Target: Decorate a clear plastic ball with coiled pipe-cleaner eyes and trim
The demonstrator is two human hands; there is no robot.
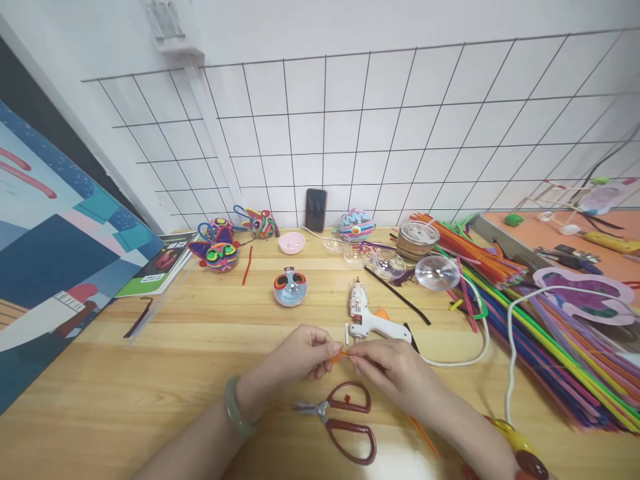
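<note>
An orange pipe cleaner [343,355] is pinched between the fingertips of both my hands above the table. My left hand [311,350] grips its bent end, with a pale green bangle [238,408] round the wrist. From the other side, my right hand [397,368] holds the strip between thumb and index finger. Red-handled scissors [323,411] lie with blades slightly apart just below my hands. Beyond the right hand is a white glue gun [381,327], nozzle pointing away. A clear ball half with orange and black eye shapes [291,291] sits further off.
Bundles of coloured pipe cleaners [555,360] fill the right side beside a white cable [510,353]. Along the back stand decorated balls [220,255], a pink bowl [291,243], a phone [316,210], clear half shells [437,273] and a round container [418,241].
</note>
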